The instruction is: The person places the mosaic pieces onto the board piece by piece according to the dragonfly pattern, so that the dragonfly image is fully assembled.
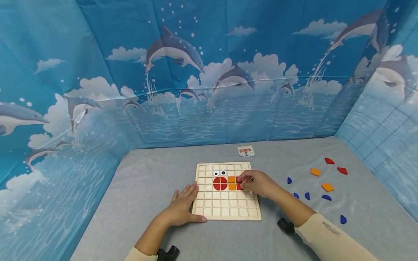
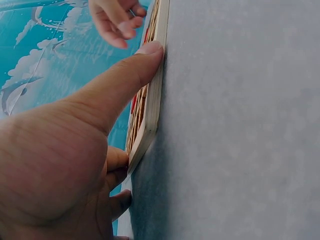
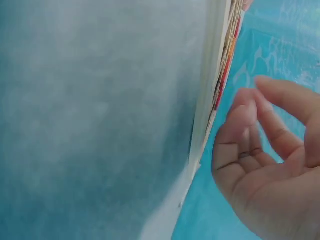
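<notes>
a square board (image 1: pixel 212 213) of pale, bare wood lies flat near the middle of the worktop, on a soft grey cloth (image 1: pixel 137 203) with a slightly napped, creased surface. a raised rim and thin strips divide it into small square cells. toward its far edge sit two round white eye pieces (image 1: pixel 219 173) with black pupils. just below them, quarter pieces make up a red disc (image 1: pixel 220 183), and to its right come two flat orange squares (image 1: pixel 232 183), one above the other, then red pieces (image 1: pixel 239 186) partly covered by fingers.

the left hand (image 1: pixel 183 206) has its fingers apart and fairly straight, touching the board's left edge, while the thumb rests on the near edge by the left corner. the right hand (image 1: pixel 258 183) is over the board's right side with its fingertips drawn together; i cannot tell whether anything is between them. it hides several cells along the right edge.

a small printed card (image 1: pixel 246 150) lies between the board and the worktop's back edge. toward the worktop's right edge are scattered two red quarter-rounds (image 1: pixel 342 170), two loose orange squares (image 1: pixel 327 187) and five blue half-discs (image 1: pixel 326 197). a smooth, faintly creased curtain (image 1: pixel 209 119) printed with dolphins rises behind. both wrists carry black devices (image 1: pixel 286 225) below cream sleeves.
</notes>
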### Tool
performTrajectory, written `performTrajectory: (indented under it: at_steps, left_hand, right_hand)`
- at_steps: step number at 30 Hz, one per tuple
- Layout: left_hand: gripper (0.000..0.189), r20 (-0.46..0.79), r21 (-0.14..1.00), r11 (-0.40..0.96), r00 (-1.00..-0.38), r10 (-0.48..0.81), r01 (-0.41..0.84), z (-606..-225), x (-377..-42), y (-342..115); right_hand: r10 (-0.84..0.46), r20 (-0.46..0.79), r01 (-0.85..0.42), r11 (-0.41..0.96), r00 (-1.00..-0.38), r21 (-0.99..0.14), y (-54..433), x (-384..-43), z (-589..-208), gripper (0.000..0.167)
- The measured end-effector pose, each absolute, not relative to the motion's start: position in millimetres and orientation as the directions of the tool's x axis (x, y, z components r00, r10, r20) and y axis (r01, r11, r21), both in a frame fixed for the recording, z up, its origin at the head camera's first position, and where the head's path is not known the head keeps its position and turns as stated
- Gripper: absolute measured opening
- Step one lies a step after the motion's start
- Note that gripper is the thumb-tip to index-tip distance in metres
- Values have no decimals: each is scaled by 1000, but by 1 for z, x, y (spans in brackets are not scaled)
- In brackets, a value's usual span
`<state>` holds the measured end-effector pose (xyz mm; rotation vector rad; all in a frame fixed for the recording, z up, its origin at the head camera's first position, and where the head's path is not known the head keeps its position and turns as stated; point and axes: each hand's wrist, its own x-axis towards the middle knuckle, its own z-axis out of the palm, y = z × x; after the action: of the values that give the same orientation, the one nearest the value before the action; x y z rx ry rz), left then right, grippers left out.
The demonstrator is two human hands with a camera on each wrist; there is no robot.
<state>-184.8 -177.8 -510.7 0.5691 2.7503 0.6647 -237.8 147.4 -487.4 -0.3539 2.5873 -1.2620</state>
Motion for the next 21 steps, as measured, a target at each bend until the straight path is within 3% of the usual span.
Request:
performTrajectory:
  at_steps: [9,21]
  left_hand:
    - [119,-151,487,817,-892,427,309,-510,-185,-177]
    - [119,-158,489,818,-891,425,304,-511,-184,-178]
  right_hand:
    - [-265,1,-133,483,-964,-866,178,-231,-468,32]
    - [-119,-32,-32,498,-992,-867,248,-216,-452,51]
